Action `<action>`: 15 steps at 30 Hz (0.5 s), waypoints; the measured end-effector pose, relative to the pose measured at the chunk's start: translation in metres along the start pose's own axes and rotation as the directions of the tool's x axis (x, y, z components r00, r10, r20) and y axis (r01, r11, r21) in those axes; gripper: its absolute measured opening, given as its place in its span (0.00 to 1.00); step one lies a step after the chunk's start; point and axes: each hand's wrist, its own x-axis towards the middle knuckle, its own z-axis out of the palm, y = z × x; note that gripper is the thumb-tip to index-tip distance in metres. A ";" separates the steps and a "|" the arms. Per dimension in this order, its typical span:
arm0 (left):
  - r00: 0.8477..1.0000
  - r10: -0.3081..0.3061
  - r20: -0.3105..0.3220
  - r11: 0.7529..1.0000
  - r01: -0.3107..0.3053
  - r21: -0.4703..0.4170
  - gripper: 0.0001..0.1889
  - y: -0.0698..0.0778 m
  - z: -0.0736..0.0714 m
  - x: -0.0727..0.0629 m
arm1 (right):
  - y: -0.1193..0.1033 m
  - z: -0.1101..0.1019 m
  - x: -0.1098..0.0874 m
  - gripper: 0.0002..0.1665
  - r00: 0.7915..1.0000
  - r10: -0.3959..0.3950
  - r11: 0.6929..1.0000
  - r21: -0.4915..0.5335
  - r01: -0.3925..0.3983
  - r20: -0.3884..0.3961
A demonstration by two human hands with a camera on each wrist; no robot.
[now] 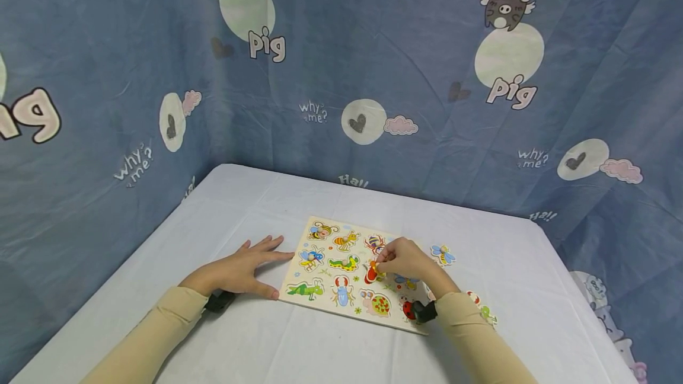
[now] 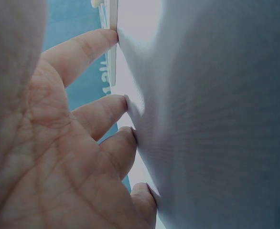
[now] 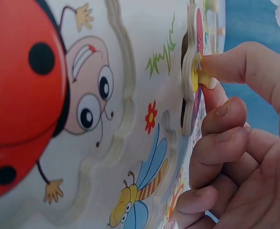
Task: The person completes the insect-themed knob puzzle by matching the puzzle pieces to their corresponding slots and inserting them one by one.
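Observation:
A wooden insect puzzle board [image 1: 331, 310] lies on the white tablecloth. My right hand [image 1: 408, 261] is over the right half of the board, its thumb and index finger pinching the small pale knob [image 3: 207, 80] of a red-and-yellow puzzle piece [image 1: 370, 273]. In the right wrist view this piece [image 3: 191, 98] sits tilted at its recess, with a dark gap under its edge. My left hand [image 1: 242, 268] is spread flat at the board's left side. Its index fingertip and thumb tip meet the board's edge, and its other fingertips [image 2: 125, 138] rest on the cloth.
Right of the board lie loose pieces: a blue-winged dragonfly [image 1: 443, 255], a red-and-white one [image 1: 473, 297] and a green one [image 1: 488, 314], partly behind the right forearm. A ladybug picture [image 3: 25, 81] fills the near corner. A blue curtain [image 1: 320, 76] hangs behind the table.

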 end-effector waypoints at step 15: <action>1.000 -0.005 -0.001 1.000 0.005 -0.003 0.48 0.002 0.000 -0.001 | -0.001 0.002 -0.001 0.04 0.999 -0.023 1.000 0.015 0.022 0.027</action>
